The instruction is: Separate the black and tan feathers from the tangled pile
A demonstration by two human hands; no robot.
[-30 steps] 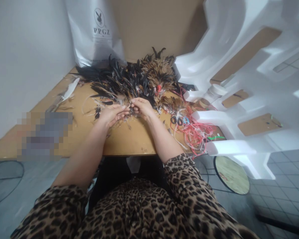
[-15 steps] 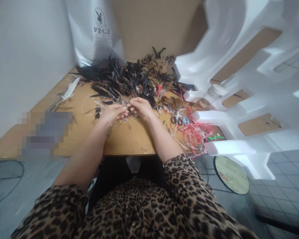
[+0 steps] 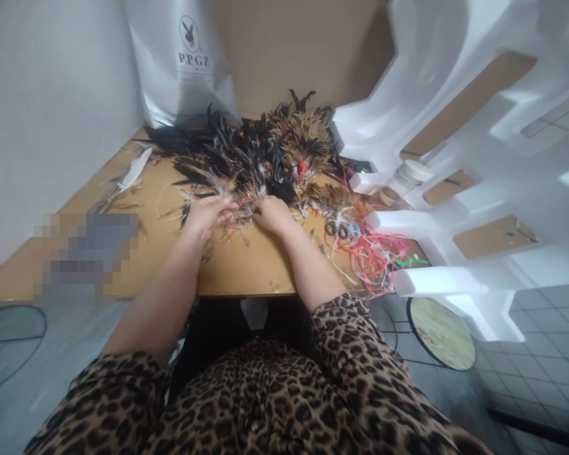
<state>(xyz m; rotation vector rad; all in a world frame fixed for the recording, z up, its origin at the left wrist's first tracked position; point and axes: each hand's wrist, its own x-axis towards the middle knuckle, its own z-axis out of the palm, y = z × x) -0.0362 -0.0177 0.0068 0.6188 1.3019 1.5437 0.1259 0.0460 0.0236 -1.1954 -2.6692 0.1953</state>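
Note:
My left hand [image 3: 209, 213] is pinched closed at the near edge of a heap of dark feathers [image 3: 251, 148]. A feather [image 3: 224, 188] with a pale fluffy base shows at its fingertips. To the right of it, my right hand [image 3: 274, 213] is closed with its fingertips pointing down among loose feather bits. What those fingers hold, if anything, is hidden. A gap with small feather scraps [image 3: 239, 220] lies between the two hands. Behind my right hand stands a denser bunch of brown feathers [image 3: 306, 136], with a red spot at its near end.
Scissors [image 3: 336, 229] with black handles lie on the wooden table [image 3: 246, 272], beside tangled pink string [image 3: 374, 253]. White foam packing [image 3: 408, 221] borders the right side. A white bag [image 3: 184, 69] stands behind the feathers. One white feather [image 3: 135, 169] lies at left.
My hands have moved apart from their meeting point. The right hand turned palm-down and lowered toward the feather scraps; the left shifted slightly left.

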